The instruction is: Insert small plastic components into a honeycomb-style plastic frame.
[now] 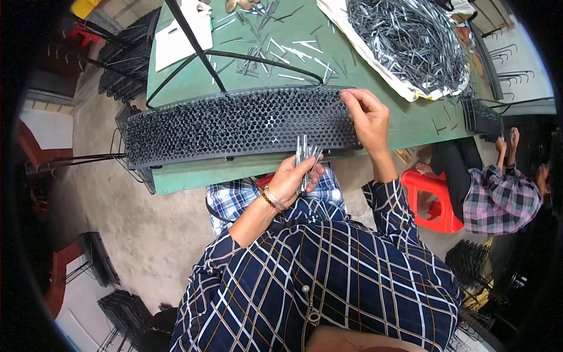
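A long black perforated rack [258,120], slightly curved, lies across the near edge of the green table. Many of its holes on the left and middle hold short dark upright pieces; the right part shows more bare holes. My left hand [293,179] is closed around a bundle of thin silvery metal strips [305,154], their ends pointing up, just in front of the rack. At the rack's right end, my right hand [368,117] hovers with thumb and fingertips pinched together. Whatever lies between those fingertips is too small or hidden to make out.
Loose metal strips lie scattered on the green table [170,176] behind the rack. A white sack [404,88] heaped with them stands at the back right. Black rods [199,50] rise over the rack. On the right, a person [498,199] sits by a red stool [431,202].
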Demonstrator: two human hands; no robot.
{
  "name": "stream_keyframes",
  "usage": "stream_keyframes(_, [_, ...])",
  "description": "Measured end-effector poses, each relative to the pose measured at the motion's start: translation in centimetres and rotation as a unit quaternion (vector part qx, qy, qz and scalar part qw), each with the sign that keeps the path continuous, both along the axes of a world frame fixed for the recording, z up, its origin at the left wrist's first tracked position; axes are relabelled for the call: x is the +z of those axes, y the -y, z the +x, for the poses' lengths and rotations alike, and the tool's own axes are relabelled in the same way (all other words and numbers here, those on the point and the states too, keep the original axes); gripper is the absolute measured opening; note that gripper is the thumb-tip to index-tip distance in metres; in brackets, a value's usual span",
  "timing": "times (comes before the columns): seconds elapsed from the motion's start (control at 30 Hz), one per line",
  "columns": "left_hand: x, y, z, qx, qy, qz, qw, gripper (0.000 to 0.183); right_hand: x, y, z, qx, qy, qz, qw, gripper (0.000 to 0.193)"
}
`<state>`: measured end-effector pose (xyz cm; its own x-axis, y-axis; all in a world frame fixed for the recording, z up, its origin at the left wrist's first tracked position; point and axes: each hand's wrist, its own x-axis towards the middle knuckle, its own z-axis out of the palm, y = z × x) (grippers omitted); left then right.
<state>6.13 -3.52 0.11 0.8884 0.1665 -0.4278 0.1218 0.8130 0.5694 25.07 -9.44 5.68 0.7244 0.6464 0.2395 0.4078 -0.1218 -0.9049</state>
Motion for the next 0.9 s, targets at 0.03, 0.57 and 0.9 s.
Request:
stream_keyframes(0.03, [-0.3,0.0,-0.1,-0.009,-0.023,-0.011,1.000,0.026,-0.7,-0.5,0.6,0.008,0.053,0.010,0.998,0.014])
stream_keyframes(0.57, [0.8,-0.3,-0.4,-0.045,-0.038,0.011,0.998,0.029,-2.3,-1.6,-0.2,0.060,0.283,-0.062,0.955,0.017])
stream_keyframes(0.9, [1.5,-0.6,-0.4,-0.057,0.045,0.028,0.997,0.032,0.0,0.5,-3.5,0.256,-0.168,-0.112,0.945,0.016])
